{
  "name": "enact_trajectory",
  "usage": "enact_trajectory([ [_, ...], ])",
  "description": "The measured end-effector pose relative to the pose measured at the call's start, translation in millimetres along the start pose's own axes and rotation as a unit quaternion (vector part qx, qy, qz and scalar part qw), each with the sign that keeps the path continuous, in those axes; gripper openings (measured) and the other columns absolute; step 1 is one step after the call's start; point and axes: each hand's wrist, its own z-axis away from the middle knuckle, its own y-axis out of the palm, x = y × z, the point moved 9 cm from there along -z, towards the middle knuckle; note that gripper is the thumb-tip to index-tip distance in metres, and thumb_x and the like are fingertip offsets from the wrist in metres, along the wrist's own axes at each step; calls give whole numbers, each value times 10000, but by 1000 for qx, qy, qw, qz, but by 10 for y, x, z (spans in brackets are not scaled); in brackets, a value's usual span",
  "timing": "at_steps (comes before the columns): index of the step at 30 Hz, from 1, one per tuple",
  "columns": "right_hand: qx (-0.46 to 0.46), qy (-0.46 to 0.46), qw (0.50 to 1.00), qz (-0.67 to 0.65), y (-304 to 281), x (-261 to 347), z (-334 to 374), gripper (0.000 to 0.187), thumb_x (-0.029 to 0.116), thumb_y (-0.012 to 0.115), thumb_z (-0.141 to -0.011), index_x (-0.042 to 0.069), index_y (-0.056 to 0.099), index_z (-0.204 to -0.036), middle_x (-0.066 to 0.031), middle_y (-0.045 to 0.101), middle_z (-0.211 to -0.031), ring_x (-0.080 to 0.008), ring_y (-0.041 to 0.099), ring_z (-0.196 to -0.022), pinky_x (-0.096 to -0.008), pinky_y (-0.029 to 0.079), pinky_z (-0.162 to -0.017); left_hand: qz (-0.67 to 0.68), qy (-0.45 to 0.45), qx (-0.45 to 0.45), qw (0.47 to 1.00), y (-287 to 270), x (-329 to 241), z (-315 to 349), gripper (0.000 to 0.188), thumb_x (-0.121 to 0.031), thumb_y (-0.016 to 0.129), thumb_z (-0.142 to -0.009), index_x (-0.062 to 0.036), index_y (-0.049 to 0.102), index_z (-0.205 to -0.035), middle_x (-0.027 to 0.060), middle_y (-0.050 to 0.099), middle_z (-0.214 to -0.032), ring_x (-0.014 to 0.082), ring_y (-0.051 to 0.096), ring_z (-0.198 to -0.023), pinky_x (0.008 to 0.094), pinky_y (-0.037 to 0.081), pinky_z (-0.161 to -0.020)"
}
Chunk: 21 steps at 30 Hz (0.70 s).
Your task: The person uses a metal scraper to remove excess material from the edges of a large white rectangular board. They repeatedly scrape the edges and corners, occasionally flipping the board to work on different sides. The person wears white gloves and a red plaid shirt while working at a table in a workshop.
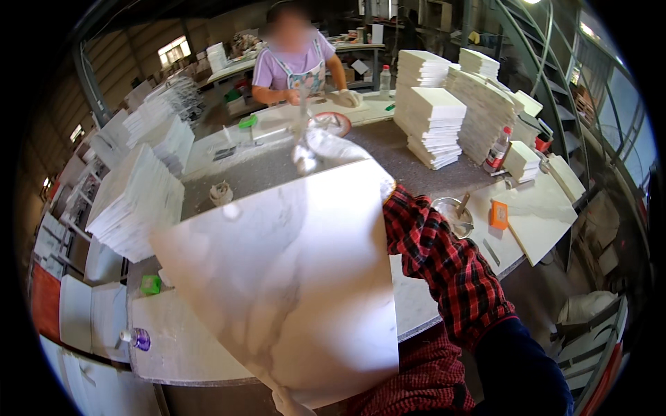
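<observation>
Right now a big white marble tile (284, 284) with grey veins is tilted up across the centre of the frame, held above the counter (177, 353). The right hand (387, 188), gloved in white, grips the tile's upper right corner, red plaid sleeve running down toward the lower right. The left hand (288, 403) clasps the tile's bottom edge at the lower centre, only a few pale fingers showing. Stacks of white tiles (431, 118) stand at the upper right, another stack (135, 201) leans at the left. Just right of the sleeve sits a metal bowl (454, 211), near an orange block (499, 214). Across the counter, top centre, another person (295, 66) in a lilac shirt works.
</observation>
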Motion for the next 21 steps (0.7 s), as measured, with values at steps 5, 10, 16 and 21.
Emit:
enact_trajectory([
  [5,-39,14,999,14,51,-130,19,213,218,656,-1020,59,626,-1159,-56,651,-963,-126,643,-833,-266,554,-723,-12,1,-2,1000,78,95,154,547,-383,534,-1049,57,581,-1370,182,635,-1304,283,590,-1131,401,478,-966],
  [10,3,45,997,69,295,-161,93,200,221,646,-1028,64,629,-1150,-38,649,-972,-104,644,-831,-247,551,-712,24,8,0,1000,202,193,227,531,-398,497,-1059,32,629,-1341,188,667,-1257,275,633,-1028,386,511,-894],
  [16,50,26,988,147,343,-145,-144,186,196,646,-1017,26,636,-1093,-81,689,-1008,-149,669,-903,-293,550,-788,-19,19,45,999,409,338,136,572,-442,445,-1067,28,607,-1350,178,644,-1273,277,600,-1081,377,476,-945],
  [21,39,83,989,120,262,-401,-225,189,182,643,-1019,43,630,-1147,-65,683,-1010,-139,670,-873,-271,551,-775,-130,33,77,988,443,616,74,607,-479,402,-1074,25,589,-1357,170,624,-1286,279,573,-1126,369,446,-988],
])
